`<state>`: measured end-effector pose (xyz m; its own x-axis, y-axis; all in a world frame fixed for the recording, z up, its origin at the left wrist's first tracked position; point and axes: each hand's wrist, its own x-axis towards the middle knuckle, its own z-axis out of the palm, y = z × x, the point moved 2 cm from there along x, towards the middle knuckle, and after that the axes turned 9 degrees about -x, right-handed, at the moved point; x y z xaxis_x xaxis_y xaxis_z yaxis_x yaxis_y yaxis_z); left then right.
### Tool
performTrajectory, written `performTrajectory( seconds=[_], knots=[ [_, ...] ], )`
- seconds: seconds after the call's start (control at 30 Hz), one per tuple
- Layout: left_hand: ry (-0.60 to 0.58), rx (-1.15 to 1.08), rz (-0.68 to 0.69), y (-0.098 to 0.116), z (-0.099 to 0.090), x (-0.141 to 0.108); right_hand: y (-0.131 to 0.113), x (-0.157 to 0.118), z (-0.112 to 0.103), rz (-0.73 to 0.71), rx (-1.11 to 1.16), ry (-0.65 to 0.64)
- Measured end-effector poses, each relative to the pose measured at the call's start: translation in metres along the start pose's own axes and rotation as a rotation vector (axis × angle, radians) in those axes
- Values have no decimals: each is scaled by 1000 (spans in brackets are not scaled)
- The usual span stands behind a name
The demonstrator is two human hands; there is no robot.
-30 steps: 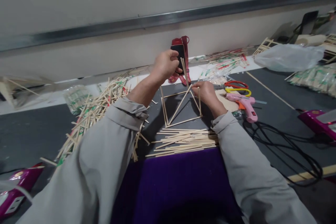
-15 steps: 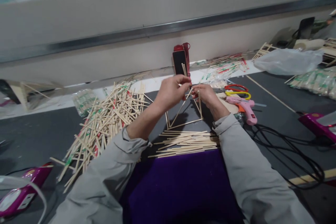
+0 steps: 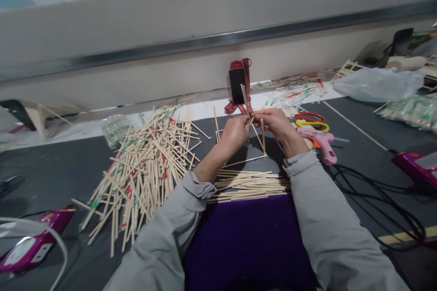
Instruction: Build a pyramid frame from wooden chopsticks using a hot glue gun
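My left hand [image 3: 235, 135] is closed at the top of a small frame of thin wooden sticks [image 3: 246, 160], its fingertips around a stick joint. Just right of it, my right hand [image 3: 276, 123] pinches the same joint, thumb and forefinger together. Two stick ends [image 3: 244, 95] rise above the fingers in front of a phone. The frame's lower sticks rest on the dark table, partly hidden behind my left hand and wrist. Nearer my body lies a row of loose sticks [image 3: 252, 182].
A big heap of chopsticks [image 3: 150, 163] spreads at the left. On the right are a pink glue gun [image 3: 322, 141], yellow-handled scissors [image 3: 312, 125] and black cables [image 3: 378, 200]. The phone [image 3: 237, 85] leans upright near the wall. Magenta power strips [image 3: 37, 241] lie at both sides.
My left hand has moved down and lower beside the frame, its fingers now nearer my right hand's. The view has shifted slightly, showing more of the phone and heap.
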<state>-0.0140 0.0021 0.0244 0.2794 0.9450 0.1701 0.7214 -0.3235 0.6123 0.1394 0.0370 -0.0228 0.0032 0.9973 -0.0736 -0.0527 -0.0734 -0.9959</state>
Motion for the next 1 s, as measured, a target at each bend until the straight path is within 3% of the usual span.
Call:
performTrajectory(
  seconds=[0.53, 1.0],
  knots=[
    [15, -55, 17, 0, 8, 1, -3, -2, -15, -139, -116, -47],
    [-2, -34, 35, 3, 8, 5, -24, -11, -14, -277, -476, 2]
  ],
)
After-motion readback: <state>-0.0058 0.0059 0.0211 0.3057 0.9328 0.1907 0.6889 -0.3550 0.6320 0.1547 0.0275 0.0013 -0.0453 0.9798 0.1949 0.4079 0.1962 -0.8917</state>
